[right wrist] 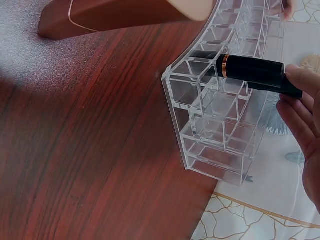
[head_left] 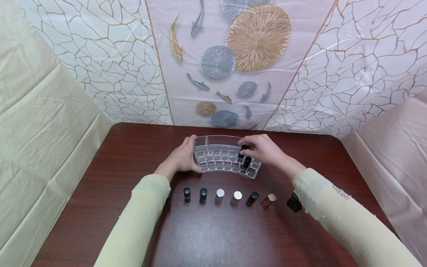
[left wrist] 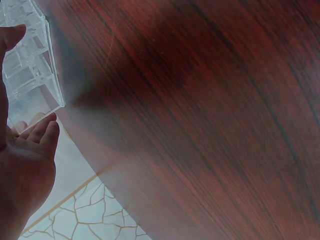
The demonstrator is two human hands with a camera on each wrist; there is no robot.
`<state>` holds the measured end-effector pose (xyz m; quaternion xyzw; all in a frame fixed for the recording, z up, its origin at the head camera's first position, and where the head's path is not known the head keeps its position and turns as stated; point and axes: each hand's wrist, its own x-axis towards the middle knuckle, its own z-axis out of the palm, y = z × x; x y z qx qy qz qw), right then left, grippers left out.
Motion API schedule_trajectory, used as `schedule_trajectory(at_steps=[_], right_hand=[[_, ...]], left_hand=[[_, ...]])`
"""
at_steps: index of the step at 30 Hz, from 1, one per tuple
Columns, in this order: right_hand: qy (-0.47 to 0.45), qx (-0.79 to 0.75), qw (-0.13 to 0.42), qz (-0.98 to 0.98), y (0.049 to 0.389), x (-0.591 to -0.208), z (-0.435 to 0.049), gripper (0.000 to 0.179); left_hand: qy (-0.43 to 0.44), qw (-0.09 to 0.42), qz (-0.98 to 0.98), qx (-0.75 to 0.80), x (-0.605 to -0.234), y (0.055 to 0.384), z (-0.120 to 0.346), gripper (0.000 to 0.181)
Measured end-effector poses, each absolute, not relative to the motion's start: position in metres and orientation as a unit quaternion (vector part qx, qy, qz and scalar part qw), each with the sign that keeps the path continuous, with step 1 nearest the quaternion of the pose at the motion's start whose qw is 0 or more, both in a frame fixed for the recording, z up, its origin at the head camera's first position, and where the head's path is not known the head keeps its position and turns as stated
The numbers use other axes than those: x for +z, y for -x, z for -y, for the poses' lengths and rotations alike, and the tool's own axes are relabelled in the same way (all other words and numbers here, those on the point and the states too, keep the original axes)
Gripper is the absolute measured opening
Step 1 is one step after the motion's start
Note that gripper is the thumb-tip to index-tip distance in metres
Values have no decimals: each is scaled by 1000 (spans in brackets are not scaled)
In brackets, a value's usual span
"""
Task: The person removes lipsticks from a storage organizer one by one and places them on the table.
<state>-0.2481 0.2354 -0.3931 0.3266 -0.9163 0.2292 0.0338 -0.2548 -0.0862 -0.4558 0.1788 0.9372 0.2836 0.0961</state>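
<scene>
A clear acrylic lipstick organizer (head_left: 222,145) with curved rows of square compartments stands near the back of the table. My left hand (head_left: 181,155) grips its left end, thumb at the front and fingers round the back edge, also seen in the left wrist view. At the right end, my right hand (head_left: 263,150) pinches a black lipstick (right wrist: 293,90) at a compartment of the row behind the front one; its lower part is hidden. Another black lipstick (head_left: 247,162) with a gold band stands in a front-row compartment, just before the held one.
On the table (head_left: 213,237), several lipsticks stand in a row in front of the organizer: black ones (head_left: 203,195) at the left, silver-topped ones (head_left: 219,196) in the middle, then a black one (head_left: 252,198) and a reddish-brown one (head_left: 268,200). A patterned cloth (head_left: 133,66) hangs behind.
</scene>
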Motion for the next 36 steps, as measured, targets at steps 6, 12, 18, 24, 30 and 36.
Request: schedule_trajectory(at_steps=[6,12,18,24,30,36], right_hand=[[-324,227,35,918,248,-387,-235,26],[-340,220,53,913,248,-378,-234,25],[-352,213,58,910,245,-364,-236,24],[-346,221,46,911,240,-349,-235,26],[-363,220,53,904,232,-338,-233,24],[-387,208,63,896,220,-330,-233,25]], left_hand=[[-176,98,-938,281,-457,254,86,125],[-175,97,-938,282,-455,253,86,125],[-177,95,-938,281,-452,251,85,124],[-175,98,-938,283,-452,251,85,124],[-175,98,-939,280,-453,252,85,125],[-174,97,-940,278,-452,252,85,125]])
